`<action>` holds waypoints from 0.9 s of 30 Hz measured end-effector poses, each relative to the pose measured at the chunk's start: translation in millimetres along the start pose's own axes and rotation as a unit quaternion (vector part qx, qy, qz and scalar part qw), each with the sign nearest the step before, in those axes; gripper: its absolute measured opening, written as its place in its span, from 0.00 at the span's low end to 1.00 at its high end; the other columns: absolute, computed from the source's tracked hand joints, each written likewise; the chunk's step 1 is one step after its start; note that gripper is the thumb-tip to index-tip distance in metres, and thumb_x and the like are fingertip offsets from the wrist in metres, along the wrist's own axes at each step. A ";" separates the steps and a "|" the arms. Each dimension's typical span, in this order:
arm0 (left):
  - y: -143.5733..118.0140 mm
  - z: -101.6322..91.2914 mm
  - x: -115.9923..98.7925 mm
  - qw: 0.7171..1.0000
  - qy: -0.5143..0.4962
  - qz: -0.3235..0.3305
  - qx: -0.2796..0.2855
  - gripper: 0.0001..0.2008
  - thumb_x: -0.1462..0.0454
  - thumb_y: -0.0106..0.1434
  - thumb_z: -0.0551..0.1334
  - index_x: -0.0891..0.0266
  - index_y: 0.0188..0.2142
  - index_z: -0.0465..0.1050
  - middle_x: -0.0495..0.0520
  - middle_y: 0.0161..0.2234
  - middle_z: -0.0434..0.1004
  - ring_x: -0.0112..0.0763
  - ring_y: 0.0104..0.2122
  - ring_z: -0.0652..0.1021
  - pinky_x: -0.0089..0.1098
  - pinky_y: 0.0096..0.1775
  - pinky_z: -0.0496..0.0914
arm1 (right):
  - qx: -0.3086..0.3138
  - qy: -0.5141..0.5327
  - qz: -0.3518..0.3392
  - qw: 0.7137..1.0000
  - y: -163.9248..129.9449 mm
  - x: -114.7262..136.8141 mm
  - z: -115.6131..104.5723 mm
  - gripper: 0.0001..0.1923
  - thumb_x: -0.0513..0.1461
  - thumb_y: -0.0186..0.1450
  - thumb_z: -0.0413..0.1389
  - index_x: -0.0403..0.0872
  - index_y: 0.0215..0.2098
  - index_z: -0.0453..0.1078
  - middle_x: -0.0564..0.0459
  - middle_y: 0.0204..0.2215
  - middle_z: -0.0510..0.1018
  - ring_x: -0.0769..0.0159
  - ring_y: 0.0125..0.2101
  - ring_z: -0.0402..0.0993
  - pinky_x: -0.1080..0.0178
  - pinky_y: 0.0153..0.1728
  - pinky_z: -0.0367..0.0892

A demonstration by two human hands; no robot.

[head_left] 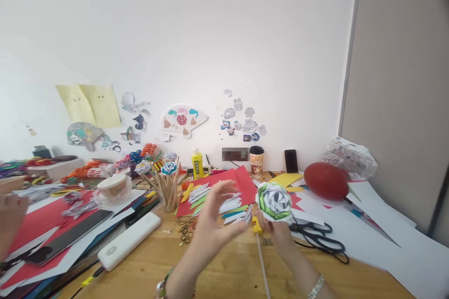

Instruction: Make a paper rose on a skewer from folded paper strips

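Observation:
My left hand point(219, 224) is raised over the table with its thumb and fingers apart, holding nothing. To its right, my right hand point(278, 236) is closed on a folded paper flower point(274, 201) in white and green. The flower faces me and hides most of the fingers. A yellow tool point(257, 225), with a pale stick running from it toward me, shows at the right fingertips; whether the hand grips it too, I cannot tell. White and coloured paper strips point(233, 203) lie behind my hands. Black-handled scissors point(321, 236) rest beside my right wrist.
Another person's hand point(12, 219) is at the left edge. A white power strip point(129, 240), dark phone point(70, 236), cup of sticks point(169, 189), yellow bottle point(197, 163), lidded coffee cup point(257, 161) and red balloon point(326, 181) stand around. White paper sheets point(379, 243) cover the right.

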State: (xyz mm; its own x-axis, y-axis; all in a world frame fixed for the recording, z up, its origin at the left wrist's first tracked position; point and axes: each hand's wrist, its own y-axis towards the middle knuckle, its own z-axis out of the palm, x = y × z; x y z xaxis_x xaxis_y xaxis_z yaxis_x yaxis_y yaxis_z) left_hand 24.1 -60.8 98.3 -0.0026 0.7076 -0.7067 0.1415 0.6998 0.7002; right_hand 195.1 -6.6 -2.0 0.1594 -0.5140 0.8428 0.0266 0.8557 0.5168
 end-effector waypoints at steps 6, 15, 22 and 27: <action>-3.4 -147.8 46.4 0.889 0.206 -0.076 -0.402 0.15 0.54 0.55 0.59 0.62 0.37 0.67 0.54 0.34 0.71 0.39 0.38 0.73 0.40 0.45 0.68 | 0.042 0.092 0.023 0.995 0.0 8.8 5.4 0.26 0.52 0.61 0.49 0.48 0.12 0.50 0.61 0.12 0.51 0.72 0.16 0.48 0.66 0.20 0.50; 17.0 -230.2 90.6 0.844 0.264 -0.234 -0.405 0.20 0.70 0.46 0.62 0.65 0.40 0.61 0.54 0.33 0.72 0.38 0.34 0.76 0.39 0.38 0.71 | 0.061 0.102 0.077 0.990 -2.4 2.5 9.7 0.28 0.57 0.63 0.44 0.47 0.16 0.57 0.60 0.14 0.54 0.72 0.17 0.48 0.66 0.21 0.49; -3.0 -191.6 116.9 0.827 0.283 -0.227 -0.430 0.23 0.69 0.47 0.63 0.65 0.43 0.60 0.59 0.41 0.69 0.45 0.46 0.71 0.46 0.49 0.64 | 0.044 0.086 0.084 0.992 -2.9 -7.1 5.1 0.22 0.57 0.59 0.53 0.47 0.30 0.70 0.58 0.18 0.62 0.69 0.21 0.60 0.65 0.25 0.58; -31.0 -114.3 87.2 0.945 0.184 -0.098 -0.253 0.22 0.54 0.57 0.60 0.60 0.48 0.62 0.59 0.44 0.69 0.43 0.44 0.73 0.43 0.47 0.67 | 0.145 -0.054 0.044 0.987 -9.9 -4.3 20.6 0.23 0.57 0.60 0.51 0.48 0.35 0.74 0.53 0.23 0.68 0.65 0.26 0.65 0.61 0.32 0.62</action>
State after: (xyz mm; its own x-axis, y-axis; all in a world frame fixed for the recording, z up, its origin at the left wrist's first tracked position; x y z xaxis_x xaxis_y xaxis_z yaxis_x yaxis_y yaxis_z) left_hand -93.7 -9.6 26.6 -0.3363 0.4814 -0.8094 -0.3885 0.7120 0.5849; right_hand 173.9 -14.1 -7.7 0.0427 -0.4544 0.8898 -0.2686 0.8526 0.4483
